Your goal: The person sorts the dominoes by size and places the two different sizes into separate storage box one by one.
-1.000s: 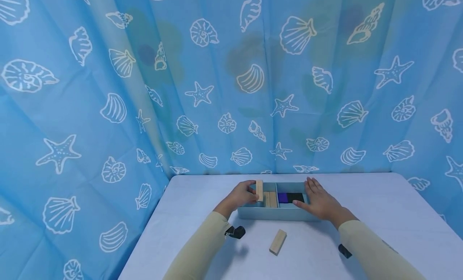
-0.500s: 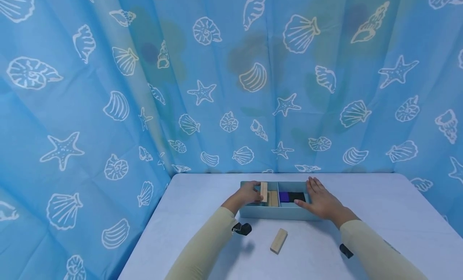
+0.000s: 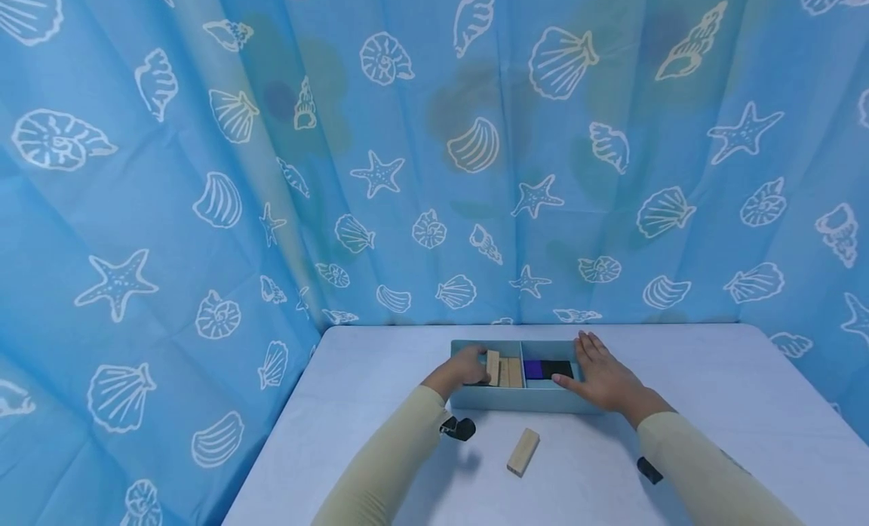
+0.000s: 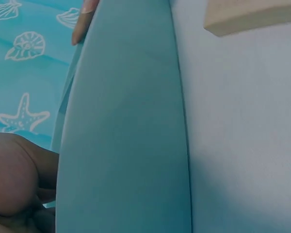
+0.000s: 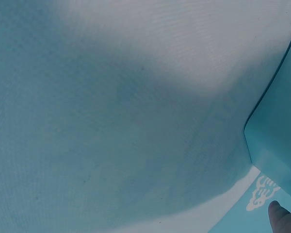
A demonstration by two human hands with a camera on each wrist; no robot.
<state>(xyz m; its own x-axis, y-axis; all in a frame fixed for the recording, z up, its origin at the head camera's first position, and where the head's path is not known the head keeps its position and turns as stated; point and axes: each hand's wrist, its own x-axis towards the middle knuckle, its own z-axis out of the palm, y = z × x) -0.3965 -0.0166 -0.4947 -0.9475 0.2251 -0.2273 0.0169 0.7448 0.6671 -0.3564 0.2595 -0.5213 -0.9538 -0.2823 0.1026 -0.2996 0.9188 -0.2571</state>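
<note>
A light blue box (image 3: 526, 401) with a divider stands near the table's back edge. My left hand (image 3: 465, 366) reaches into its left compartment and pinches a wooden block (image 3: 492, 368), beside other wooden blocks (image 3: 511, 373) lying there. Purple (image 3: 532, 370) and black (image 3: 557, 370) pieces lie in the right compartment. My right hand (image 3: 606, 379) rests on the box's right end with fingers straight, its thumb over the front rim. In the left wrist view the box's front wall (image 4: 126, 121) hides most of the left fingers and the held block.
One loose wooden block (image 3: 523, 452) lies on the white table (image 3: 584, 481) in front of the box. A blue shell-patterned curtain (image 3: 434, 171) hangs behind and to the left. Dark wrist devices (image 3: 459, 429) show below the sleeves.
My left hand has moved right and down into the left compartment, lowering the wooden block beside the others. The right hand stays at the box's right end.
</note>
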